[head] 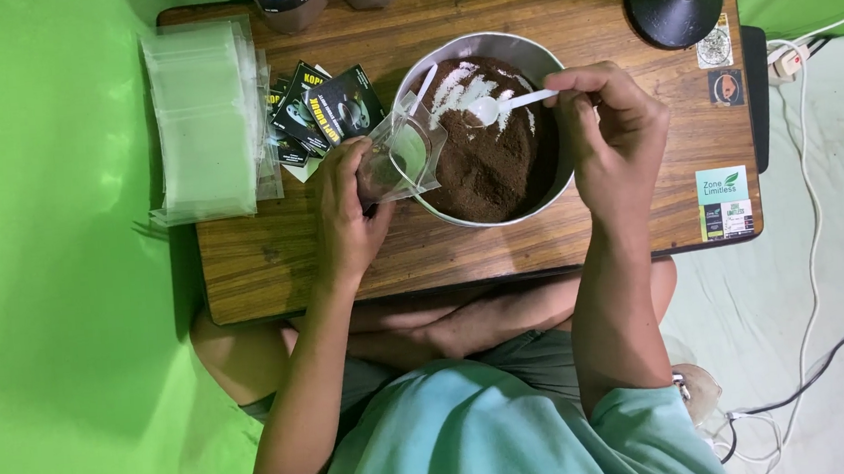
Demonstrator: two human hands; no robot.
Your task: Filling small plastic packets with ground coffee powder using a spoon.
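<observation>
Left hand (344, 208) holds clear pouch (400, 153) open at metal bowl (538, 57) rim; right hand (610, 137) holds white spoon (502, 107) over brown powder (487, 167)

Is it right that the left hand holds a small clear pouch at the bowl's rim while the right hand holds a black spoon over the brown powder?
Not quite. The head view shows the spoon in the right hand is white, not black. The rest holds: the left hand holds a small clear pouch at the rim of the bowl, above the brown powder.
</observation>
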